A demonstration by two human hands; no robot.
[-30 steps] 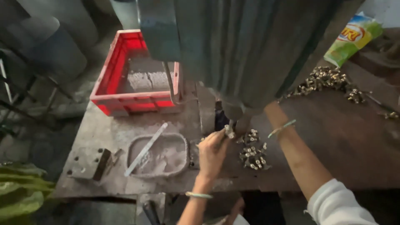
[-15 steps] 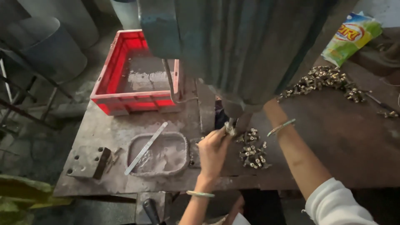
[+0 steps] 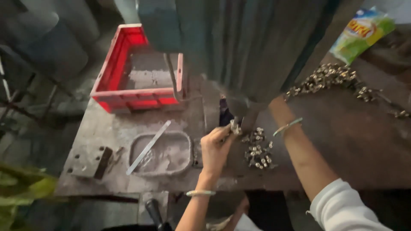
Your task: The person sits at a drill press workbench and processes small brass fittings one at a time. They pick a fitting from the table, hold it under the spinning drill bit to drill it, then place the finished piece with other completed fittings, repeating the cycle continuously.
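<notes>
Feeding a small metal part under the press.
Left hand [image 3: 216, 147] pinches a metal part [image 3: 234, 127] at the press tool [image 3: 245, 115]; right hand is hidden behind it; loose parts [image 3: 258, 149] lie just right.

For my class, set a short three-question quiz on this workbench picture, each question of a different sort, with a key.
1. True or false: the left hand pinches a small metal part at the base of the grey machine.
2. Multiple choice: what lies across the shallow grey tray? A) a flat metal strip B) a hammer C) a brush
3. Fill in: the crate at the bench's far left is coloured ____.

Key: 1 true; 2 A, the metal strip; 3 red.

The right hand is hidden behind the machine; only its forearm shows, beside a pile of small metal parts.
</notes>
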